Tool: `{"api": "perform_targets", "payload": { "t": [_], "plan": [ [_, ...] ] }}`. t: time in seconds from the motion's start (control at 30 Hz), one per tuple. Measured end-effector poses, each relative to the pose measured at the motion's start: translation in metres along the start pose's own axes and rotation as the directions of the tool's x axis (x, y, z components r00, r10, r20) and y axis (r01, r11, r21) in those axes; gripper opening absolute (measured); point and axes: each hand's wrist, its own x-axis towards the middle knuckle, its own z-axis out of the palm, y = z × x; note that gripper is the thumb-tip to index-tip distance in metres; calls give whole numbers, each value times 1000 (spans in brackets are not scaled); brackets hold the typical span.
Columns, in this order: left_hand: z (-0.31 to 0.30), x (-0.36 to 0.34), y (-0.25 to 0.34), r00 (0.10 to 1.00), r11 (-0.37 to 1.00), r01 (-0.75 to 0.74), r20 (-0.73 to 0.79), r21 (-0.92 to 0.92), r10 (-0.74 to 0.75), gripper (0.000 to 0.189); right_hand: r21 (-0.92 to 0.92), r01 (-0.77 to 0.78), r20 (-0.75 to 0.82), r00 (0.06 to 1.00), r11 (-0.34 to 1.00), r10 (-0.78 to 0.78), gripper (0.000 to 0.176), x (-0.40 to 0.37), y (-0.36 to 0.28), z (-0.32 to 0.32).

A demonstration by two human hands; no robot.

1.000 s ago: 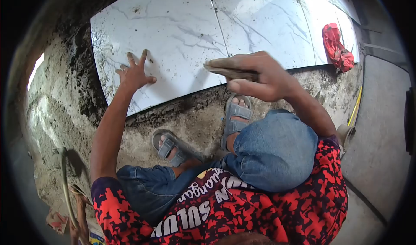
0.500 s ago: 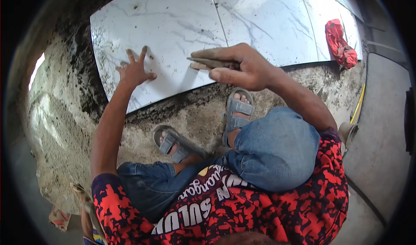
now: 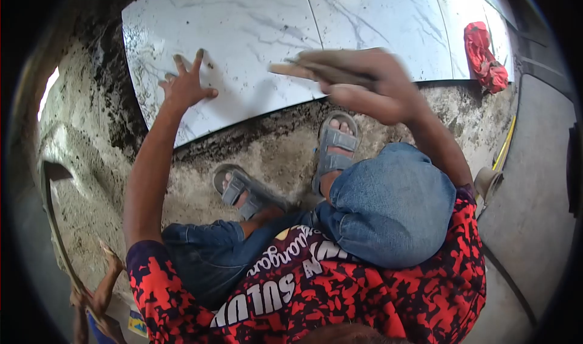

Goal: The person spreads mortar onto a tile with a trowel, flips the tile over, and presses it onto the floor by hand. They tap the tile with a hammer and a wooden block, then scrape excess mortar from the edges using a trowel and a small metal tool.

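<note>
My left hand (image 3: 184, 87) rests on a white, grey-veined tile (image 3: 243, 34), its fingers spread wide near the left edge. Above the same tile's front right part is my right hand (image 3: 358, 79), turned edge-on and blurred by motion. Its fingers are stretched out and look dirty, and I make out nothing held in them. Dark specks of dirt dot the tile. A thin joint line separates it from a second veined tile (image 3: 382, 34) on the right.
A crumpled red cloth (image 3: 486, 58) lies at the tiles' right end. Rough sandy mortar (image 3: 91, 137) is on the left, where another person's arms (image 3: 103, 283) hold a long-handled hoe (image 3: 57, 222). My sandalled feet (image 3: 337, 143) stand on rough ground before the tile.
My right hand has moved right, away from the left hand. The left hand stays spread on the tile. The other person's hoe has come into view at the left.
</note>
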Motion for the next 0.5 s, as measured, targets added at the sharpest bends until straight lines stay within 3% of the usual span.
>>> {"api": "perform_targets", "payload": {
  "t": [0.07,0.13,0.17,0.2,0.23,0.27,0.33,0.4,0.43,0.5],
  "plan": [
    [-4,0,6,1000,999,14,-20,48,-13,115,-271,-227,178,943,935,281,54,9,6,-5],
    [-6,2,5,997,999,33,69,37,-36,113,-262,-164,71,980,951,189,54,5,5,-5],
    [-11,-2,9,997,997,35,61,67,-39,111,-164,-192,67,976,968,205,53,-1,-5,-12],
    [-9,-1,6,996,997,43,76,60,-47,111,-52,-88,5,996,995,89,54,-2,-8,-10],
    [-3,-1,4,998,999,28,48,29,-29,113,62,6,-93,996,998,-1,55,-2,-4,-3],
    [-2,-1,2,1000,1000,5,3,5,-5,114,44,-7,-97,995,999,12,56,-4,3,-3],
    [0,2,3,999,999,0,-35,48,2,114,-309,-282,94,941,908,325,58,3,8,-16],
    [-6,1,6,999,997,23,40,74,-26,113,-330,-241,26,964,913,264,58,3,18,-15],
    [-1,5,3,999,998,24,43,62,-26,114,-158,-79,-108,992,984,63,58,1,22,-10],
    [3,4,1,999,999,26,47,29,-27,115,-19,46,-274,961,999,-50,57,-1,20,-4]
  ]
}}
